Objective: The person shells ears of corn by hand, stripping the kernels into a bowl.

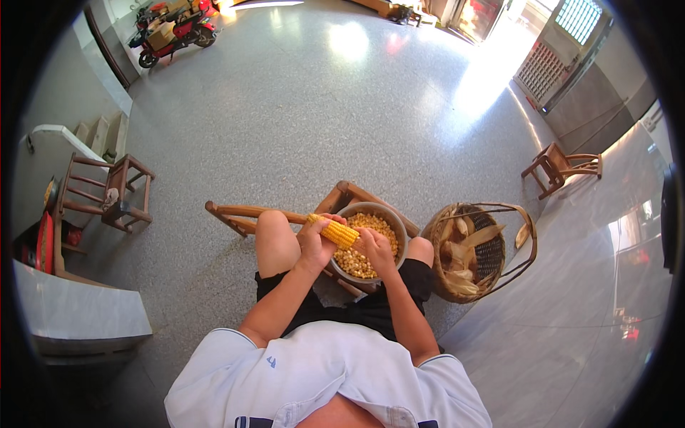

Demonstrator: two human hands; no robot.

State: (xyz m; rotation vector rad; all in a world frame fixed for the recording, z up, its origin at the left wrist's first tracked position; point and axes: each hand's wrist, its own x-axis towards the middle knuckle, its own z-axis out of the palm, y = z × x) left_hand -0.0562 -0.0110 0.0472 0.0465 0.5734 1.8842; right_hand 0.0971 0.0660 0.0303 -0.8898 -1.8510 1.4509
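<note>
An ear of yellow corn (334,232) is held slanting over a round metal basin (402,224). My left hand (317,242) grips its upper left part, the thumb lying across the rows. My right hand (376,249) is closed around a reddish cob part (357,245) at the ear's lower right end; whether this is the same ear's bare end or a separate cob I cannot tell. Loose corn kernels (369,220) fill much of the basin, which rests on a wooden chair or stool (342,197) between my knees.
To the right stands a wicker basket (441,289) with dry corn husks (460,254) and a tall handle. A husk piece (522,235) lies beside it. Small wooden chairs stand at left (120,184) and right (556,163). A red scooter (179,35) is parked far back left.
</note>
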